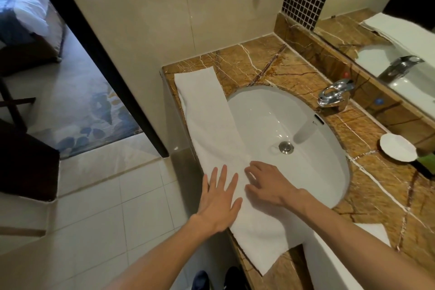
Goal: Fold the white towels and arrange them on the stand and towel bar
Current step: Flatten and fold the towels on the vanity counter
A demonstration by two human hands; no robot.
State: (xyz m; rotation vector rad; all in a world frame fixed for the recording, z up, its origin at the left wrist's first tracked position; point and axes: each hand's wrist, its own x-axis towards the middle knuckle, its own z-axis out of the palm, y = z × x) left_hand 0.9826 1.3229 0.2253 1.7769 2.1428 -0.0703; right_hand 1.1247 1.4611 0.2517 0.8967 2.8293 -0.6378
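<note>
A long white towel (207, 115), folded into a narrow strip, lies along the left edge of the brown marble counter (254, 59) and partly over the rim of the white sink (294, 125). My left hand (220, 198) lies flat on the towel near its middle, fingers straight and spread. My right hand (266, 183) rests beside it on the towel's right edge, over the sink rim, with fingers slightly bent and pressing the cloth. Another white towel (374, 233) peeks out on the counter under my right forearm. No stand or towel bar is in view.
A chrome tap (334, 94) stands behind the sink, and a small white dish (397, 150) sits on the counter at right. A mirror (400, 30) runs along the back right. The tiled floor (106, 207) and an open doorway lie to the left.
</note>
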